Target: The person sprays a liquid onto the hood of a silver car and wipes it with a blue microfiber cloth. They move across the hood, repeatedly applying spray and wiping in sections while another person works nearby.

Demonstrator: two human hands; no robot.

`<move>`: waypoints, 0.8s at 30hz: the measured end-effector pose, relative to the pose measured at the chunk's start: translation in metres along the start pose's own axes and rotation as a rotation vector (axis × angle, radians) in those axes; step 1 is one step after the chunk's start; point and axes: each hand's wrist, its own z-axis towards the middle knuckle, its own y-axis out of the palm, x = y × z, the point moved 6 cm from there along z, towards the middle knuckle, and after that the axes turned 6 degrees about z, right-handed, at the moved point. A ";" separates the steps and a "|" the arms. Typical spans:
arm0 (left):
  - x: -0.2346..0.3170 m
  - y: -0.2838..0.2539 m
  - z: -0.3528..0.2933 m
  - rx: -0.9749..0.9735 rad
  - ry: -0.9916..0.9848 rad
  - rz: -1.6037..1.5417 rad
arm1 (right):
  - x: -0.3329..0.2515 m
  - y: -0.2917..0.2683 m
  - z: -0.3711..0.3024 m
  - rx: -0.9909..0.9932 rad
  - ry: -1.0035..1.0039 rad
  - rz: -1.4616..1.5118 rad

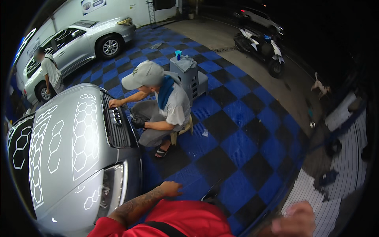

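From here I see the silver car [59, 138] at the person's left, its hood shining with hexagon-patterned reflections. The left grip [171, 189] hangs over the blue and black checkered floor [225, 122], just off the car's front corner and nearest the headlight [110, 189]; its fingers curl loosely, and I cannot tell whether anything is in them. The right grip [296, 219] is out to the other side, blurred, fingers bent; I can't make out whether it holds something.

Ahead, 1 co-worker in a pale cap [145, 74] sits on a low stool [190, 125], 1 hand [115, 103] on the grille [118, 124]. Behind that person stand grey plastic stools [185, 77] with a blue cup [178, 52] on top. Farther back are a 2nd silver car [85, 47] and a white scooter [262, 49].
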 end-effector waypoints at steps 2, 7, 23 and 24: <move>-0.010 0.010 0.049 0.053 0.115 -0.128 | 0.040 -0.038 0.023 0.002 -0.291 0.149; -0.050 -0.024 0.113 0.060 -0.426 -0.906 | 0.161 -0.077 0.081 -0.075 -0.548 0.518; -0.080 -0.406 0.467 0.323 -0.288 -0.587 | 0.581 -0.091 0.297 -0.147 -0.594 0.634; -0.080 -0.436 0.487 0.365 -0.256 -0.621 | 0.612 -0.082 0.305 -0.163 -0.625 0.656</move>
